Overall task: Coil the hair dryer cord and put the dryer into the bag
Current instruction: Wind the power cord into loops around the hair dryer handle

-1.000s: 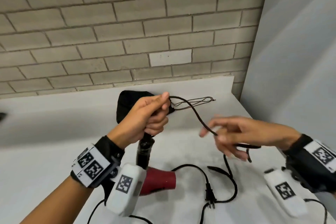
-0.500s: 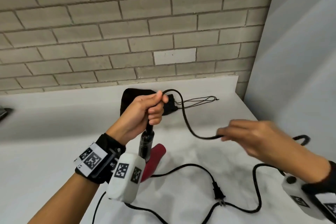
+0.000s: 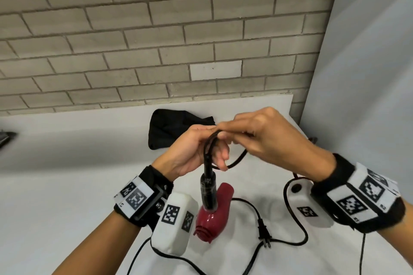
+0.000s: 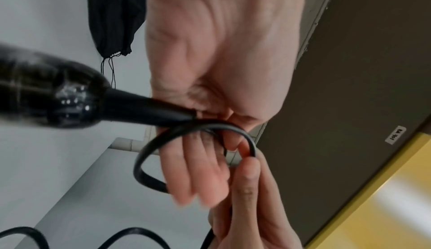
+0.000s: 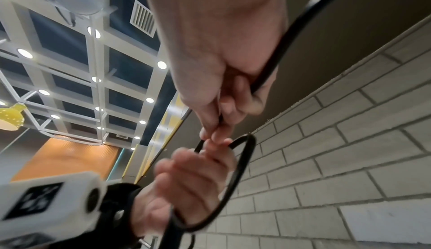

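Left hand (image 3: 190, 152) pinches cord (image 3: 237, 161) near strain relief, so red hair dryer (image 3: 212, 214) dangles above counter; right hand (image 3: 263, 138) grips cord, laying first loop; black drawstring bag (image 3: 165, 131) behind, plug (image 3: 263, 233) loose on counter

**White worktop against the brick wall**

A white worktop (image 3: 67, 185) is running from the near edge to the brick wall (image 3: 156, 40) at the far side. A black drawstring bag (image 3: 165, 129) is lying flat at the far middle. Loose loops of the black cord (image 3: 297, 227) are trailing across the near right, with the plug (image 3: 263, 233) lying among them. A dark object (image 3: 5, 140), cut off by the frame, is sitting at the far left edge.
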